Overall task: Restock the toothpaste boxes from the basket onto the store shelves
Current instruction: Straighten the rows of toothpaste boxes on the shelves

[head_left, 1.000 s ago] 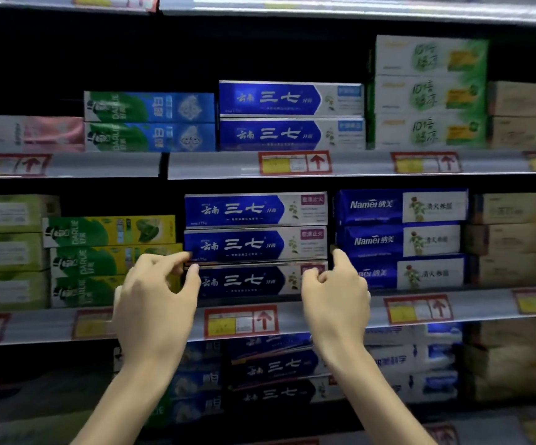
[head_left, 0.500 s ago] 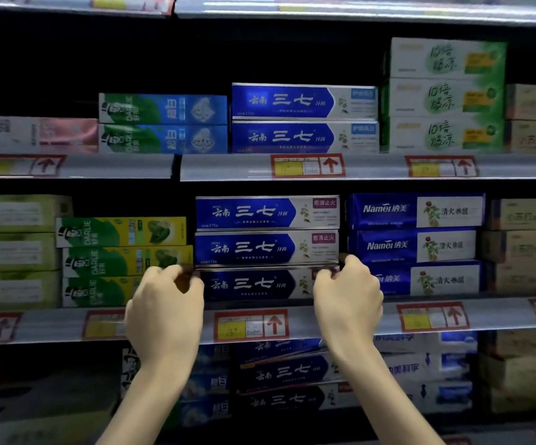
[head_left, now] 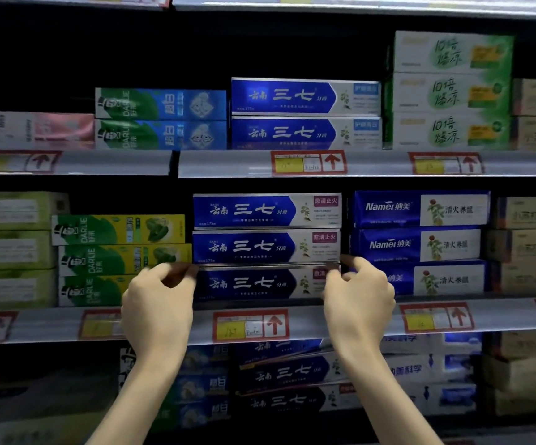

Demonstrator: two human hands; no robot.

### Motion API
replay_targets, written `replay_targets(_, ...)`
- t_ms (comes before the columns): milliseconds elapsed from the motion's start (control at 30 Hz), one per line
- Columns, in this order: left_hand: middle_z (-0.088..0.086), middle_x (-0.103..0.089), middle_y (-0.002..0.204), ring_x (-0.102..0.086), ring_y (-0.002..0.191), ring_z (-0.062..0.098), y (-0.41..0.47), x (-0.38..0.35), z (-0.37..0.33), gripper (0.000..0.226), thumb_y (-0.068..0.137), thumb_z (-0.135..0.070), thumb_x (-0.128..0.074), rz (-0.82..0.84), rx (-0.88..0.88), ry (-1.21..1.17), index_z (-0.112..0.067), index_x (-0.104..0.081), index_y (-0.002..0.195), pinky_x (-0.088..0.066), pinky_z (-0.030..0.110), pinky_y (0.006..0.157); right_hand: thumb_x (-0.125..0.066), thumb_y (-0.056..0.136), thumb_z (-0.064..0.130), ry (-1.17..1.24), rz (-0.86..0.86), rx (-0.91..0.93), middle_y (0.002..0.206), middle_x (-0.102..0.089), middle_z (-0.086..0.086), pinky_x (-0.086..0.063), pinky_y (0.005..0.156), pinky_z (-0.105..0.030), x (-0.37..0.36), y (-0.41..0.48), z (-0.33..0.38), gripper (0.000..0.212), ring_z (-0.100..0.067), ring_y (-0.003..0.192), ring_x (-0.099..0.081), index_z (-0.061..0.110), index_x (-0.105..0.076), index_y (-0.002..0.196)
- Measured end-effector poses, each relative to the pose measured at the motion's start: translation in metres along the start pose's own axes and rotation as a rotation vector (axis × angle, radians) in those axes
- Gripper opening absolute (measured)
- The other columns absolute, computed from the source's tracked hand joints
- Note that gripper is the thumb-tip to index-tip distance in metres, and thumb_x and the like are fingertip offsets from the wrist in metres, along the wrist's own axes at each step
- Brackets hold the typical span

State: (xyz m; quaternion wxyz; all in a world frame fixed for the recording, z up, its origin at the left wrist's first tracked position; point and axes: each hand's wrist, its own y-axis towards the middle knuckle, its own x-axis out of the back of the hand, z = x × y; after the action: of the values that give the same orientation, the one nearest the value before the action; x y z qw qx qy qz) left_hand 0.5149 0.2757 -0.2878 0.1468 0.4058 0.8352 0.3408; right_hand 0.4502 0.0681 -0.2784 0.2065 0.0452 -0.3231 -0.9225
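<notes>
Three blue toothpaste boxes are stacked on the middle shelf [head_left: 340,319]. My left hand [head_left: 157,303] pinches the left end of the lowest blue box [head_left: 253,284], fingertips at the seam under the middle box [head_left: 260,247]. At the right end of that lowest box, my right hand [head_left: 359,300] pinches it with thumb and forefinger. The top box [head_left: 260,210] lies square on the stack. The basket is out of view.
Green-yellow Darlie boxes [head_left: 115,229] press against the stack's left side, and blue Namei boxes [head_left: 420,208] sit close on its right. The upper shelf carries more blue boxes [head_left: 305,96]. Tilted blue boxes [head_left: 286,372] lie on the shelf below my wrists.
Both hands stay at the ends of the lowest blue box, and their fingers have curled in tighter. The view has shifted slightly left and up.
</notes>
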Motion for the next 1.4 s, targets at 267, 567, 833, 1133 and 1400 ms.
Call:
replay_targets(267, -0.011, -0.070, 0.091, -0.064, 0.081, 0.007, -0.002, 0.011, 0.006, 0.012, 0.093, -0.029, -0.076, 0.016, -0.025, -0.031, -0.023, -0.079, 0.103, -0.056, 0.031, 0.065, -0.067, 0.099, 0.025, 0.004, -0.052, 0.136, 0.062, -0.063, 0.016, -0.059, 0.080, -0.039, 0.007, -0.019, 0.008, 0.042, -0.014, 0.068, -0.068, 0.013, -0.062, 0.139)
replay_targets(567, -0.014, -0.060, 0.082, -0.061, 0.075, 0.016, 0.043, 0.091, 0.059, 0.014, 0.093, -0.034, -0.075, -0.152, -0.115, 0.123, -0.034, -0.075, 0.107, -0.056, 0.048, 0.074, -0.068, 0.096, 0.031, 0.135, 0.320, 0.311, 0.051, -0.060, 0.016, -0.044, 0.058, -0.026, -0.052, -0.113, 0.076, 0.041, 0.002, 0.051, -0.056, 0.032, -0.064, 0.137)
replay_targets(833, -0.006, -0.064, 0.098, -0.062, 0.090, 0.025, 0.089, 0.113, 0.073, 0.030, 0.093, -0.030, -0.073, -0.179, -0.104, 0.167, -0.028, -0.071, 0.123, -0.054, 0.050, 0.087, -0.062, 0.101, 0.031, 0.134, 0.397, 0.257, 0.056, -0.063, 0.011, -0.057, 0.068, -0.034, -0.099, -0.129, 0.093, 0.057, -0.005, 0.059, -0.063, 0.025, -0.045, 0.154)
replay_targets(1133, -0.001, -0.066, 0.105, -0.063, 0.091, 0.024, 0.114, 0.115, 0.069, 0.030, 0.095, -0.021, -0.067, -0.187, -0.083, 0.111, -0.024, -0.071, 0.124, -0.056, 0.042, 0.081, -0.063, 0.099, 0.023, 0.170, 0.391, 0.208, 0.051, -0.059, 0.010, -0.055, 0.071, -0.032, -0.110, -0.130, 0.090, 0.061, -0.004, 0.055, -0.060, 0.021, -0.041, 0.157)
replay_targets(1400, 0.000, -0.069, 0.115, -0.061, 0.093, 0.016, 0.114, 0.113, 0.061, 0.029, 0.095, -0.020, -0.068, -0.181, -0.062, 0.074, -0.020, -0.073, 0.124, -0.043, 0.029, 0.075, -0.062, 0.098, 0.021, 0.207, 0.380, 0.219, 0.053, -0.060, 0.008, -0.054, 0.070, -0.032, -0.116, -0.122, 0.097, 0.061, -0.006, 0.057, -0.061, 0.023, -0.043, 0.156)
